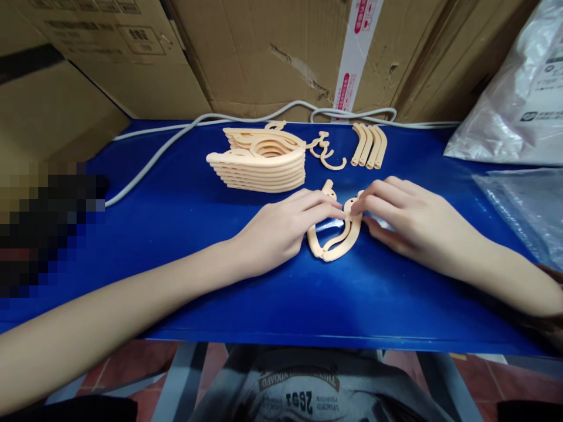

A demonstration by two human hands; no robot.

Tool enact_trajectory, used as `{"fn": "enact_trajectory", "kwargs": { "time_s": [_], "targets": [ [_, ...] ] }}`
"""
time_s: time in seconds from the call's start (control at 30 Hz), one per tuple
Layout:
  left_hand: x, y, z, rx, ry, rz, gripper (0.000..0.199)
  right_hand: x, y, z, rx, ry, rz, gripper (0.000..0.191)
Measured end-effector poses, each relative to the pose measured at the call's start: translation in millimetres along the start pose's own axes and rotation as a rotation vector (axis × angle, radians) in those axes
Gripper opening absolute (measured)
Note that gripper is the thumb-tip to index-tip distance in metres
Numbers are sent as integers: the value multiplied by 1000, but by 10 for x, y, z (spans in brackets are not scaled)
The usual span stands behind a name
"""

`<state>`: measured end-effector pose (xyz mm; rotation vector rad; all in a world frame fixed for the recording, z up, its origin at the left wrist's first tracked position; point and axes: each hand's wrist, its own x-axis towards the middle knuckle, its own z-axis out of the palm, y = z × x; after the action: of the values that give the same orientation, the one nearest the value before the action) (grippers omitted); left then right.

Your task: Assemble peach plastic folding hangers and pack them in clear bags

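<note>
Hanger (347,243) lay frame ctr btwn L hand (284,225) & R hand (407,214), both touching, long axis approx up-down. R grip pinched upper-R end; L grip couldn't tell.

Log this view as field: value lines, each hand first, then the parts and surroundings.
Left hand: at the left side of the cream hanger piece
Right hand: fingers at that piece's upper right
Stack of hangers: behind the left hand
Loose hooks: right of the stack
Curved bars: right of the hooks
Surface: blue tabletop
Back edge: white cable
</note>
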<state>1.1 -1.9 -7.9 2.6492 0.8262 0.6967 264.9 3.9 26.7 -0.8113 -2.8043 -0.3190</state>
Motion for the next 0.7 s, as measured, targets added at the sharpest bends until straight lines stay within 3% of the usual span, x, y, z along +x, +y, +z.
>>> {"fn": "enact_trajectory", "kwargs": {
  "time_s": [0.13, 0.57, 0.7],
  "targets": [
    [4, -50, 19, 36, -11, 1, 61, -13, -12, -14, 36, -47, 113, 18],
    [20, -45, 35, 76, 29, 0, 40, 5, -13, -32, 140, -81, 194, 31],
    [22, -21, 25, 83, 33, 27, 41, -6, 13, -19, 116, -85, 151, 38]
  ]
}}
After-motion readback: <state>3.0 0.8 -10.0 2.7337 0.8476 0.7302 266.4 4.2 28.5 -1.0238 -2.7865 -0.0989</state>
